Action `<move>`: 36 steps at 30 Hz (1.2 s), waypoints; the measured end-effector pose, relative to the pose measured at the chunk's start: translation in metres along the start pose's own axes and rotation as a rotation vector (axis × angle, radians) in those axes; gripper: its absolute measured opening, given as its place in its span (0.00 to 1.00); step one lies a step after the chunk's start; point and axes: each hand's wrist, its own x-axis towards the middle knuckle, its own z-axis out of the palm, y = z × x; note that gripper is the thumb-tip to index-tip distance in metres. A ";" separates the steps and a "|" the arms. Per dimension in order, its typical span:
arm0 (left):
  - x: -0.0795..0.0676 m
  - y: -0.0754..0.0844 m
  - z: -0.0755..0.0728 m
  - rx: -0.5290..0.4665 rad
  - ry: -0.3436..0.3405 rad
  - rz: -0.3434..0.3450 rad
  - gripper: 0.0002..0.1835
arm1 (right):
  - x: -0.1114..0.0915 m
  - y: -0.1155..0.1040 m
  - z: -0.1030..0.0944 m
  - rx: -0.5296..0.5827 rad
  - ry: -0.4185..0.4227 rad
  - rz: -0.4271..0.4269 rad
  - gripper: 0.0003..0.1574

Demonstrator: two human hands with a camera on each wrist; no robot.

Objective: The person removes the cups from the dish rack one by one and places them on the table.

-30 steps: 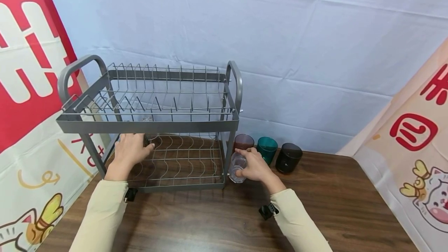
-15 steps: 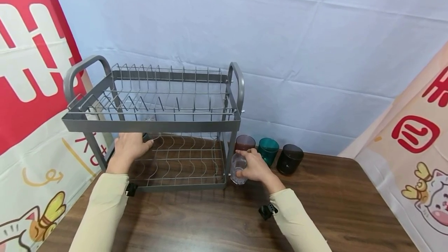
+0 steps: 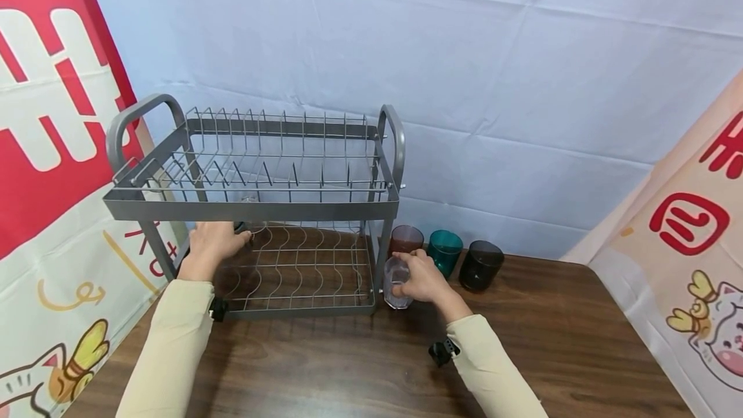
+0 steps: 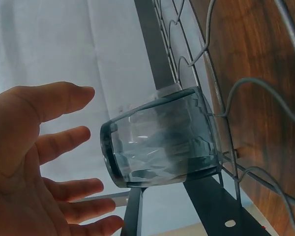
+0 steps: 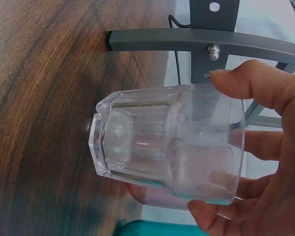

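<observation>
A smoky blue glass [image 4: 157,140] stands on the lower tier of the grey dish rack [image 3: 255,211]. My left hand [image 3: 211,247] is inside that tier, its fingers apart from the glass and spread in the left wrist view; the top tier's front bar hides the fingertips in the head view. Beside the rack's right leg, my right hand [image 3: 425,276] holds a clear glass [image 5: 157,142] near its rim, thumb on one side and fingers on the other. The glass is upright, its base close over the wooden table.
Behind the right hand a reddish glass [image 3: 406,235], a teal glass [image 3: 445,250] and a black glass [image 3: 480,266] stand in a row on the table [image 3: 557,334]. Another clear glass [image 3: 249,199] shows through the rack's wires at the back left. A pale cloth [image 3: 493,102] hangs behind.
My left hand has drawn slightly left relative to the rack, away from the smoky blue glass. The right hand stays on the clear glass. The head view has shifted a little.
</observation>
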 end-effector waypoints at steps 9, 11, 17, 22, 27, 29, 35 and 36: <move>0.005 0.000 -0.001 0.017 -0.025 0.005 0.33 | 0.001 0.002 0.002 -0.008 -0.010 0.024 0.44; 0.006 -0.001 0.000 0.025 -0.035 0.001 0.32 | 0.002 0.003 0.003 -0.005 -0.016 0.030 0.44; 0.011 -0.004 0.003 0.051 -0.051 -0.018 0.28 | 0.001 0.002 0.002 -0.009 -0.022 0.041 0.45; 0.015 -0.006 0.006 0.046 -0.050 -0.001 0.28 | 0.002 0.002 0.002 -0.011 -0.024 0.040 0.45; 0.016 -0.010 0.010 0.021 -0.034 0.039 0.27 | 0.002 0.002 0.002 -0.002 -0.024 0.040 0.44; 0.016 -0.012 0.011 0.014 -0.030 0.054 0.25 | 0.002 0.001 0.002 0.003 -0.027 0.043 0.44; 0.016 -0.015 0.013 0.006 -0.038 0.074 0.24 | 0.002 0.000 0.002 0.010 -0.031 0.058 0.44; 0.017 -0.015 0.013 0.004 -0.042 0.074 0.25 | 0.002 0.000 0.001 0.012 -0.030 0.060 0.44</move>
